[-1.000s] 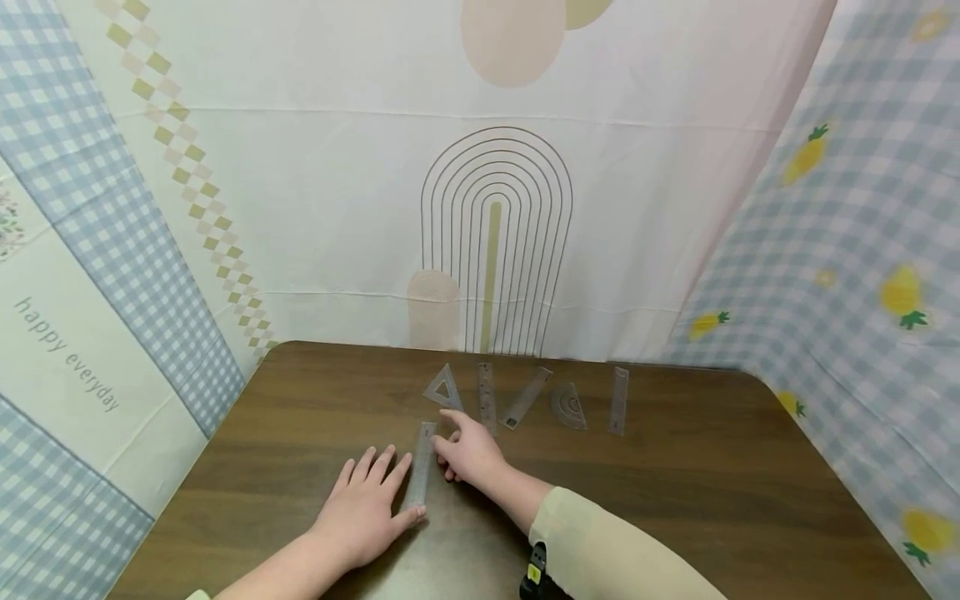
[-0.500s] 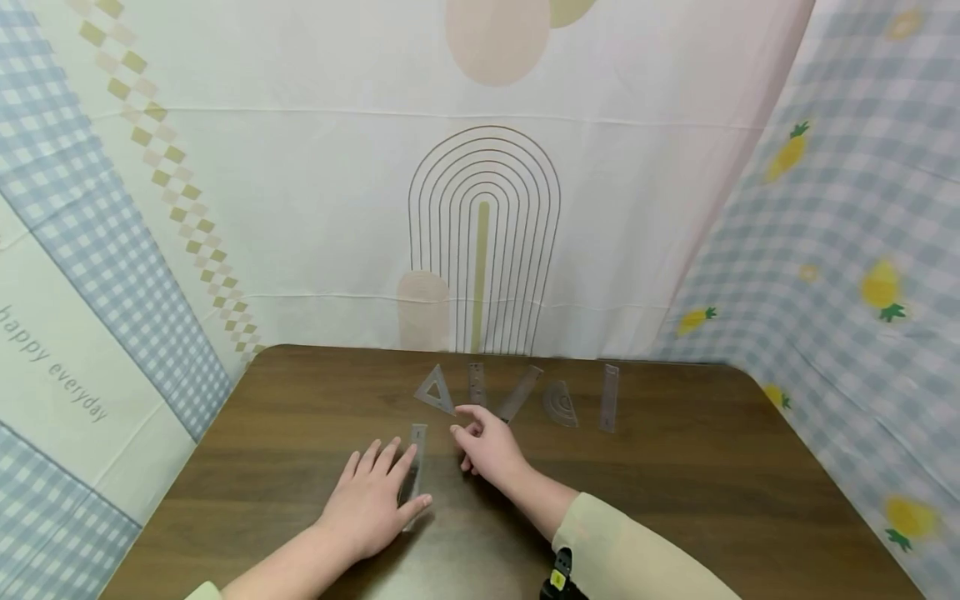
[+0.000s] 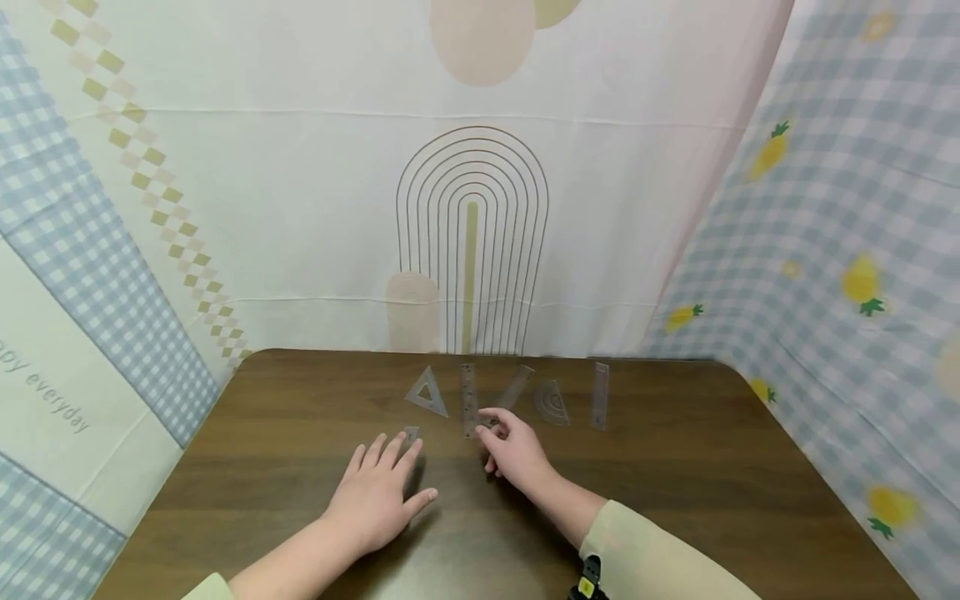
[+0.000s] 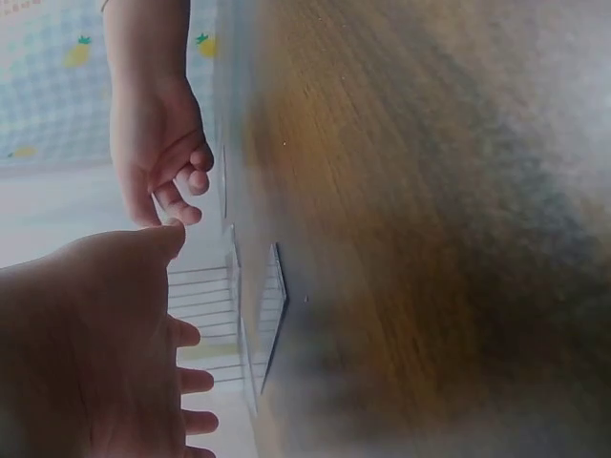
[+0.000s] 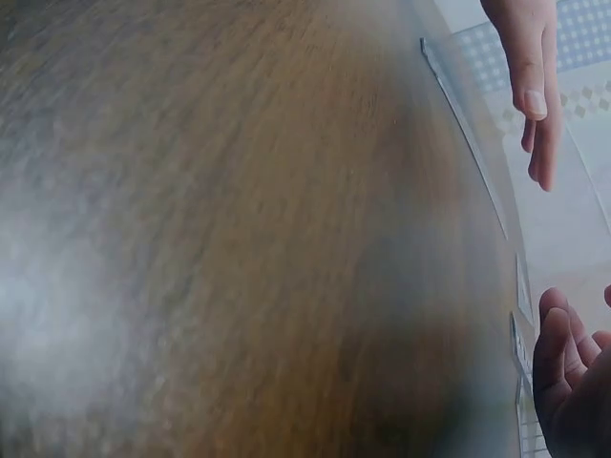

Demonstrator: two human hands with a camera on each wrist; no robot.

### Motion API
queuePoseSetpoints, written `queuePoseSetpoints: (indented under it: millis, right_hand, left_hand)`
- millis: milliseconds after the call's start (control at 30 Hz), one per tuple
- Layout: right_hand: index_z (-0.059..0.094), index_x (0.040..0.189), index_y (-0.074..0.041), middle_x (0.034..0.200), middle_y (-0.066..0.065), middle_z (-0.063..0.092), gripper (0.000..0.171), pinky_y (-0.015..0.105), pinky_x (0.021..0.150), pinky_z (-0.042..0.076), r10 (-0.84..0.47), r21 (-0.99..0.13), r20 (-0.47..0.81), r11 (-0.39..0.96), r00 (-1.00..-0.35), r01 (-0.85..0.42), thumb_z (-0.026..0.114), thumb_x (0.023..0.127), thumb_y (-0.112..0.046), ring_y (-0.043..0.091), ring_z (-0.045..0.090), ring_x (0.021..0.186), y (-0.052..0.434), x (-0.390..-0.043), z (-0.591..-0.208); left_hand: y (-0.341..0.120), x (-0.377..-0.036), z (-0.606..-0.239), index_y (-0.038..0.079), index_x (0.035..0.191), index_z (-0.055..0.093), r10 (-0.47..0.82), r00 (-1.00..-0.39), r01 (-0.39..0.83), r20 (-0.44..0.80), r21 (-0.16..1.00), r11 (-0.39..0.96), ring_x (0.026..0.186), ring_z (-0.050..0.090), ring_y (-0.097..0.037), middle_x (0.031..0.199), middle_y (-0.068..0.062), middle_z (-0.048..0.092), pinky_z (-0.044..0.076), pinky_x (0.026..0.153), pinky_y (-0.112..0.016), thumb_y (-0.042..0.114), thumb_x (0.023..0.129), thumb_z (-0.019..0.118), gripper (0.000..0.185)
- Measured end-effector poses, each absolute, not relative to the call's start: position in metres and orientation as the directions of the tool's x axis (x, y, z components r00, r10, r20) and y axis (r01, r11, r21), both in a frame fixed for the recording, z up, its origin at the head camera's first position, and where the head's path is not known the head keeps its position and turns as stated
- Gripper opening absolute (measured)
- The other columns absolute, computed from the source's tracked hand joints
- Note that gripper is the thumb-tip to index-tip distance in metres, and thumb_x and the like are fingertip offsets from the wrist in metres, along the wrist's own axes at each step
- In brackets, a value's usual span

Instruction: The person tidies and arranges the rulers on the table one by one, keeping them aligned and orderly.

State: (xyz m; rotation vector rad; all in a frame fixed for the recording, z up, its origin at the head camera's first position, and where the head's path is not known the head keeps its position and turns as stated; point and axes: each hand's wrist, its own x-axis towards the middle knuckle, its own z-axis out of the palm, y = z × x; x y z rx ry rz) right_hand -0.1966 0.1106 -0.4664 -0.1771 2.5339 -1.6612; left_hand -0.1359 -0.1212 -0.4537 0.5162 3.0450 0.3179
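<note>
On the brown table (image 3: 675,483), two hands worked among a row of clear drawing tools.

From my spot, going left to right: the left hand (image 3: 372,496) lay flat with straight, spread fingers pressing down on a clear ruler (image 3: 411,435), only its far tip showing past the fingertips. Beyond it sat a small set square (image 3: 427,392). The right hand (image 3: 516,450) had its fingers curled toward the near end of a second ruler (image 3: 468,398); whether it actually pinched that one or only touched it, I could not tell. Next came a slanted ruler (image 3: 516,385), a protractor (image 3: 552,402) and a last ruler (image 3: 598,395), all apart. I judged a pick from the row was under way, calling next for a firm nip on the thin edge.
</note>
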Motion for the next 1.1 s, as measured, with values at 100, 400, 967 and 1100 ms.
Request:
queuePoseSetpoints:
  millis: [100, 400, 967, 1100]
  right_hand:
    - [0.055, 0.139, -0.008, 0.09, 0.018, 0.066, 0.039, 0.035, 0.049, 0.053, -0.146, -0.92, -0.028, 0.39, -0.989, -0.031, 0.057, 0.102, -0.021, 0.018, 0.061, 0.053, 0.115, -0.197, -0.467]
    - [0.055, 0.138, -0.007, 0.092, 0.018, 0.066, 0.039, 0.035, 0.049, 0.054, -0.128, -0.923, -0.025, 0.383, -0.991, -0.026, 0.057, 0.101, -0.021, 0.018, 0.061, 0.053, 0.116, -0.204, -0.468]
    - [0.057, 0.136, -0.009, 0.095, 0.012, 0.066, 0.037, 0.034, 0.051, 0.054, -0.117, -0.887, 0.013, 0.457, -0.993, -0.065, 0.059, 0.101, -0.023, 0.022, 0.063, 0.057, 0.121, -0.219, -0.47]
    - [0.06, 0.133, -0.009, 0.09, 0.003, 0.064, 0.036, 0.032, 0.054, 0.053, -0.111, -0.842, 0.061, 0.529, -0.992, -0.111, 0.061, 0.1, -0.023, 0.021, 0.063, 0.063, 0.121, -0.224, -0.468]
  left_hand:
    - [-0.119, -0.138, -0.455, 0.016, 0.154, 0.038, 0.33, -0.944, 0.324, 0.004, 0.201, 0.924, 0.145, 0.026, -0.042, 0.158, -0.014, 0.032, 0.018, 0.114, -0.063, 0.065, 0.095, 0.048, 0.078]
    - [-0.114, -0.142, -0.453, 0.015, 0.154, 0.038, 0.327, -0.945, 0.323, 0.015, 0.205, 0.924, 0.144, 0.027, -0.041, 0.158, -0.015, 0.034, 0.018, 0.115, -0.062, 0.064, 0.095, 0.049, 0.077]
    - [-0.105, -0.156, -0.452, 0.014, 0.155, 0.037, 0.326, -0.945, 0.319, 0.007, 0.22, 0.922, 0.145, 0.026, -0.043, 0.158, -0.017, 0.033, 0.018, 0.115, -0.062, 0.063, 0.096, 0.048, 0.077]
    - [-0.104, -0.161, -0.453, 0.014, 0.155, 0.037, 0.312, -0.95, 0.305, 0.0, 0.219, 0.927, 0.145, 0.025, -0.042, 0.158, -0.016, 0.032, 0.017, 0.115, -0.061, 0.063, 0.096, 0.048, 0.077]
